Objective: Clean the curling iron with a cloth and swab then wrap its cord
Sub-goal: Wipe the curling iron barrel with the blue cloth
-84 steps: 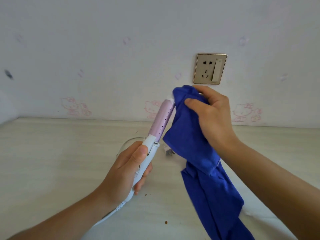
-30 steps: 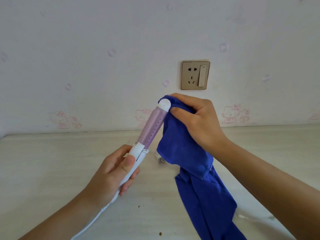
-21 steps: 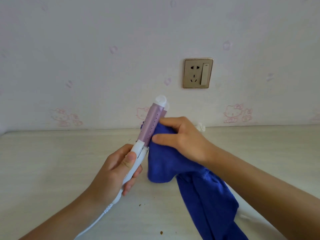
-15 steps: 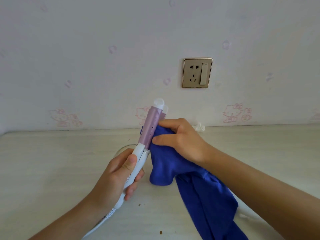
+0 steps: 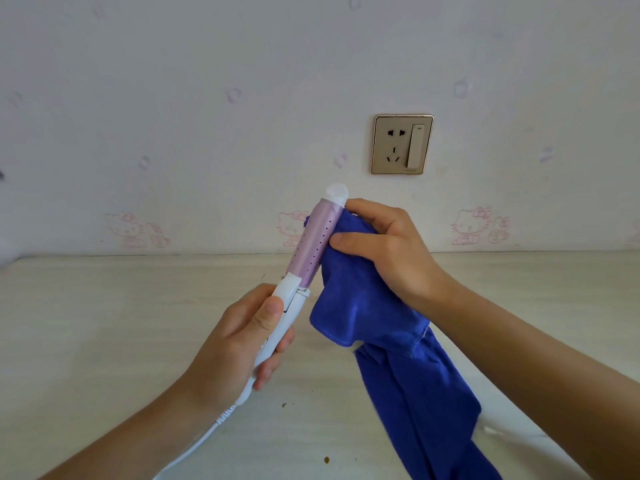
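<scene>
Curling iron (image 5: pixel 313 244) held up over the pale wooden table (image 5: pixel 104 323), tilted so that its tip leans up and to the right, toward the wall. Its barrel is pale lilac with a soft sheen and rows of small dark holes along its length, capped by a round white tip. Below the barrel a white collar joins a slim white handle. The left hand (image 5: pixel 239 344) grips that handle, fingers curled round it and the thumb laid along its front just under the collar. From the handle's lower end a ribbed white sleeve leads into the white cord (image 5: pixel 194 448), which runs down and left beside the forearm. The right hand (image 5: pixel 391 251) pinches a blue cloth (image 5: pixel 367 306) against the right side of the barrel, one fingertip up by the white tip, the thumb at mid-barrel, the rest of the hand closed over the fabric. The cloth's loose end hangs down to the table. On the wall behind sits a gold-framed socket (image 5: pixel 401 144) with a switch.
</scene>
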The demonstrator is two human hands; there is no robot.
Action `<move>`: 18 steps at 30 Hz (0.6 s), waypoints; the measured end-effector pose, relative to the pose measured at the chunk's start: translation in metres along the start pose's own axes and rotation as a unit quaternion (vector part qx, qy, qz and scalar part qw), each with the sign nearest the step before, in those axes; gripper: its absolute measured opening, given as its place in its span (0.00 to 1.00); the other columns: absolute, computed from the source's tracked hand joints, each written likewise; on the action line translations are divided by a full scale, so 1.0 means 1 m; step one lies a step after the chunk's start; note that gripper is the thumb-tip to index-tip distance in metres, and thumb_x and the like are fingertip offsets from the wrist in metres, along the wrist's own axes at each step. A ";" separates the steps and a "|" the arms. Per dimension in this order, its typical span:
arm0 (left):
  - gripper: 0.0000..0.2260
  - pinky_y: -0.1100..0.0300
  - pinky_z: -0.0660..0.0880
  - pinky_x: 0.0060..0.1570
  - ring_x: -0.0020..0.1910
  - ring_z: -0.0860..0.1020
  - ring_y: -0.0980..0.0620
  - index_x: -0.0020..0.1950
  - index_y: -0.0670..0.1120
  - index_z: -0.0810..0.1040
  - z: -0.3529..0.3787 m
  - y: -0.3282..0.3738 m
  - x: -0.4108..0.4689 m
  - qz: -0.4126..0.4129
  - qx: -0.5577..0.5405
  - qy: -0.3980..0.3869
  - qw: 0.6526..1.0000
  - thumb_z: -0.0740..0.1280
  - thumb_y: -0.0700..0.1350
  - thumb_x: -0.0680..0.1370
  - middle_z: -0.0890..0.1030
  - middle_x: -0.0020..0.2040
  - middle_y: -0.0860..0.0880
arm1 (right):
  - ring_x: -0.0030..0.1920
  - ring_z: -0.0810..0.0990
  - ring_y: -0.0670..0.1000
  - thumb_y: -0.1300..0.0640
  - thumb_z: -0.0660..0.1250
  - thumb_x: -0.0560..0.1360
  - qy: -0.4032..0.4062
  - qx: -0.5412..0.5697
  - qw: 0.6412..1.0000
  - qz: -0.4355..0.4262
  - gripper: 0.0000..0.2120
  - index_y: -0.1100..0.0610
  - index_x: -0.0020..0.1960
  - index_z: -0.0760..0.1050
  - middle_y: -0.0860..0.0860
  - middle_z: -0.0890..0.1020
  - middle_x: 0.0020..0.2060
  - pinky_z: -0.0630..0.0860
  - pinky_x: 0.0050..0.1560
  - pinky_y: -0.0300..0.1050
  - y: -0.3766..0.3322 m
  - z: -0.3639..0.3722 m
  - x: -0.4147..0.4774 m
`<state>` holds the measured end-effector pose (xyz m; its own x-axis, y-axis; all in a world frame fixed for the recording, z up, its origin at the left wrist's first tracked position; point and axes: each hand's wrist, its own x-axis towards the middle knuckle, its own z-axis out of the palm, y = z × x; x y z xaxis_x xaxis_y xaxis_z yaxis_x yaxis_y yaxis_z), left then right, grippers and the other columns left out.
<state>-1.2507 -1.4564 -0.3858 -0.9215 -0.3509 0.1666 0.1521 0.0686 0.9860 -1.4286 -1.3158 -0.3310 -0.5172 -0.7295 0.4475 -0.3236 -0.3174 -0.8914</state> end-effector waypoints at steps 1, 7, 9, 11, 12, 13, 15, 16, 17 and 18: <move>0.16 0.60 0.60 0.23 0.22 0.63 0.50 0.54 0.46 0.79 -0.001 0.003 0.001 0.008 -0.003 0.002 1.000 0.60 0.56 0.79 0.73 0.35 0.43 | 0.52 0.84 0.63 0.68 0.68 0.77 -0.021 0.000 1.000 0.003 0.12 0.60 0.58 0.82 0.62 0.85 0.51 0.82 0.54 0.54 0.002 0.006 -0.003; 0.18 0.58 0.59 0.23 0.22 0.63 0.50 0.54 0.43 0.76 -0.004 0.007 0.000 0.007 0.004 0.014 1.000 0.60 0.56 0.79 0.73 0.35 0.42 | 0.49 0.81 0.68 0.67 0.68 0.77 -0.058 -0.026 0.998 0.012 0.08 0.65 0.56 0.80 0.67 0.82 0.48 0.78 0.53 0.64 0.010 0.021 -0.010; 0.17 0.59 0.59 0.24 0.23 0.62 0.50 0.52 0.43 0.76 -0.002 0.006 0.002 0.001 0.008 0.009 1.000 0.60 0.56 0.79 0.72 0.35 0.43 | 0.50 0.83 0.65 0.67 0.69 0.76 -0.049 -0.022 0.998 0.013 0.10 0.63 0.57 0.81 0.64 0.84 0.49 0.80 0.54 0.61 0.008 0.017 -0.009; 0.15 0.61 0.60 0.24 0.23 0.62 0.49 0.51 0.46 0.78 -0.002 0.009 0.004 -0.003 0.015 0.002 1.000 0.60 0.57 0.79 0.72 0.35 0.44 | 0.52 0.85 0.58 0.68 0.69 0.76 -0.034 -0.022 0.999 0.003 0.13 0.60 0.59 0.82 0.58 0.86 0.51 0.83 0.55 0.53 0.006 0.013 -0.005; 0.15 0.61 0.60 0.24 0.23 0.62 0.49 0.50 0.48 0.79 -0.003 0.009 0.004 -0.005 0.019 -0.003 1.000 0.60 0.57 0.79 0.72 0.35 0.45 | 0.52 0.86 0.56 0.69 0.70 0.75 -0.018 -0.017 1.000 -0.003 0.15 0.58 0.59 0.82 0.57 0.86 0.51 0.83 0.55 0.49 0.005 0.009 -0.001; 0.14 0.61 0.60 0.24 0.23 0.62 0.49 0.50 0.49 0.79 -0.004 0.008 0.004 -0.006 0.022 -0.006 1.000 0.60 0.58 0.79 0.72 0.35 0.45 | 0.51 0.86 0.55 0.69 0.70 0.74 0.008 -0.006 1.000 -0.007 0.15 0.58 0.59 0.82 0.57 0.86 0.51 0.83 0.53 0.47 0.003 0.004 0.002; 0.14 0.61 0.61 0.24 0.24 0.62 0.49 0.50 0.50 0.80 -0.005 0.006 0.002 -0.011 0.028 -0.013 0.999 0.60 0.58 0.79 0.73 0.35 0.45 | 0.48 0.86 0.52 0.69 0.71 0.73 0.061 0.012 0.998 -0.006 0.16 0.55 0.58 0.83 0.56 0.87 0.49 0.82 0.48 0.43 -0.002 -0.008 0.008; 0.15 0.62 0.61 0.24 0.24 0.62 0.49 0.50 0.50 0.80 -0.006 0.005 0.001 -0.013 0.029 -0.017 0.999 0.60 0.59 0.79 0.73 0.35 0.46 | 0.48 0.86 0.50 0.68 0.71 0.74 0.075 0.012 0.997 -0.003 0.16 0.54 0.58 0.83 0.53 0.87 0.49 0.81 0.47 0.41 -0.004 -0.014 0.010; 0.16 0.62 0.61 0.24 0.24 0.62 0.49 0.51 0.48 0.79 -0.006 0.004 0.000 -0.013 0.027 -0.020 0.999 0.61 0.59 0.79 0.73 0.35 0.46 | 0.48 0.86 0.50 0.68 0.71 0.74 0.078 0.009 0.997 -0.002 0.16 0.53 0.58 0.83 0.51 0.88 0.49 0.81 0.47 0.40 -0.005 -0.017 0.011; 0.17 0.62 0.62 0.24 0.24 0.62 0.49 0.51 0.47 0.78 -0.007 0.004 0.000 -0.012 0.026 -0.022 0.999 0.62 0.61 0.79 0.73 0.35 0.46 | 0.49 0.86 0.49 0.68 0.71 0.75 0.076 0.006 0.997 -0.004 0.17 0.51 0.58 0.83 0.50 0.88 0.49 0.81 0.47 0.39 -0.006 -0.018 0.011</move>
<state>-1.2474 -1.4623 -0.3817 -0.9399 -0.3109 0.1411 0.1118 0.1102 0.9876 -1.4462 -1.3107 -0.3192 -0.6298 -0.6268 0.4588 -0.3182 -0.3306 -0.8885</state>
